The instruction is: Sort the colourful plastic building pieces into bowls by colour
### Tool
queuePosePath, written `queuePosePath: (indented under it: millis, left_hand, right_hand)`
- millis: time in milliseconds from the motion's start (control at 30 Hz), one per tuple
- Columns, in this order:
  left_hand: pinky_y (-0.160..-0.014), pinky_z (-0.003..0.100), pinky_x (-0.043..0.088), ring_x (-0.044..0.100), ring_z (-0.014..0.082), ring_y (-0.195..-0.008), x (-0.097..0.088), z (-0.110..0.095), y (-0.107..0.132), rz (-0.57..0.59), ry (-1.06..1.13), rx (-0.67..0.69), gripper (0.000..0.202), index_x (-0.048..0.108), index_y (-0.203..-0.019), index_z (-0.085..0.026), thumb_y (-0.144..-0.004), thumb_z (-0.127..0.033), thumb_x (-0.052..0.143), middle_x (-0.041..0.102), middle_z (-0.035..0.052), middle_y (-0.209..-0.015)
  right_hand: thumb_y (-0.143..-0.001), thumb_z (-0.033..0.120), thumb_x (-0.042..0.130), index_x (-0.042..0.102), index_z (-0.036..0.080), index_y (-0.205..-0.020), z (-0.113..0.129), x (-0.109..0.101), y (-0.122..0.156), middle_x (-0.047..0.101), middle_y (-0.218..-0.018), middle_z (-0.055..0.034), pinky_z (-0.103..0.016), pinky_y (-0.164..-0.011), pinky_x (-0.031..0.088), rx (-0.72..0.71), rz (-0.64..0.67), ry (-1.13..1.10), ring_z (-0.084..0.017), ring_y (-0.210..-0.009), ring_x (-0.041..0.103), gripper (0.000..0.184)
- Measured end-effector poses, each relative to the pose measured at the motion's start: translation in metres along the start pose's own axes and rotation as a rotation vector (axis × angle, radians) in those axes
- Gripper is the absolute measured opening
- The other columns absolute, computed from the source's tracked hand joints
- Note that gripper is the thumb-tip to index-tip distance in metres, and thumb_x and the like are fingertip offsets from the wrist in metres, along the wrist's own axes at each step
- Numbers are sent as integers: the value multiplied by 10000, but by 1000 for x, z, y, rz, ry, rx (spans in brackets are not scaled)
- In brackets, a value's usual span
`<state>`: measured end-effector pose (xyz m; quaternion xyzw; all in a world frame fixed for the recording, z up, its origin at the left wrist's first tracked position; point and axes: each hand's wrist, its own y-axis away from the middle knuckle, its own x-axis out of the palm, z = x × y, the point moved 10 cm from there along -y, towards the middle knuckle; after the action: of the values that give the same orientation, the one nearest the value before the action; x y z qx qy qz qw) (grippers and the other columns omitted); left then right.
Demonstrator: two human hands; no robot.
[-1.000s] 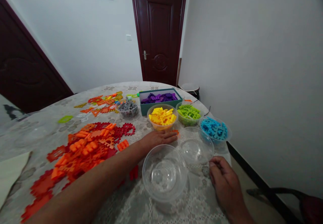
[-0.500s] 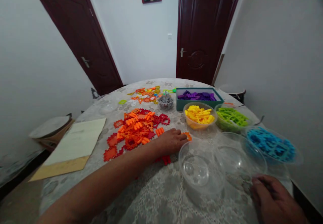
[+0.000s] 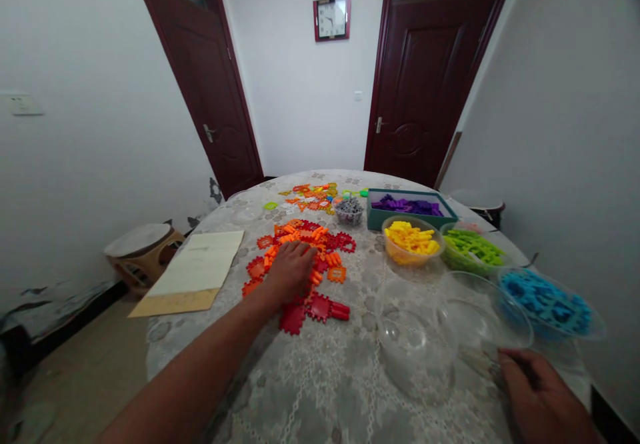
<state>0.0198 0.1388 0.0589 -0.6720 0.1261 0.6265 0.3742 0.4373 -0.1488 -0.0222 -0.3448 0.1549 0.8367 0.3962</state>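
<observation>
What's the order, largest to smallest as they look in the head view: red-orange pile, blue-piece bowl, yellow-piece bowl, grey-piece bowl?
1. Red-orange pile, partly hidden by the left hand
2. Blue-piece bowl
3. Yellow-piece bowl
4. Grey-piece bowl
The grey-piece bowl stands farthest among the bowls, so true sizes are unsure.

The left forearm (image 3: 200, 374) is bare, the right hand (image 3: 543, 391) apparently likewise.

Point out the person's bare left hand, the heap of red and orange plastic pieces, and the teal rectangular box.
Bare left hand (image 3: 291, 268): head view, back of the hand.
Heap of red and orange plastic pieces (image 3: 320, 233): head view, orange pieces on its far side.
Teal rectangular box (image 3: 377, 220): head view, front wall.
</observation>
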Motion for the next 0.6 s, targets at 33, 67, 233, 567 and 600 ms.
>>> queuePosePath:
  millis: [33,67,233,567,600]
  left_hand:
    - [-1084,494,424,566,316,-1265,1,18,4,7,-7,-67,335,681,-1309,-233,-1042,-339,510,666,150,-1348]
    - [-1108,495,417,556,310,-1291,4,33,8,30,-15,-111,342,687,-1303,-247,-1054,-373,489,653,140,-1388]
    - [-1221,450,325,500,258,-1375,10,78,32,89,-38,-215,433,670,-1338,-222,-1107,-405,352,617,109,-1482]
    - [-1231,701,275,343,389,-1559,29,48,69,159,42,-345,550,510,-1560,-326,-1067,-546,405,478,87,-1655]
    - [-1228,715,271,332,391,-1567,30,38,68,173,59,-323,567,488,-1576,-329,-1065,-558,400,463,90,-1666]
  right_hand:
    - [-843,610,551,707,303,-1012,1,1,0,775,-949,-81,-480,-762,530,-9,5,3,-363,-827,718,384]
    - [-851,611,543,707,295,-1031,0,2,0,779,-969,-84,-478,-769,531,-11,10,8,-363,-844,721,399]
    - [-890,633,513,701,275,-1097,-7,6,-3,780,-1028,-96,-475,-799,530,1,38,37,-361,-895,725,454]
    - [-882,611,530,723,270,-1066,-8,7,-9,778,-977,-106,-481,-760,535,-42,21,46,-353,-817,724,433]
    - [-880,609,529,725,274,-1062,-7,7,-9,777,-966,-105,-481,-745,534,-43,18,52,-352,-801,721,429]
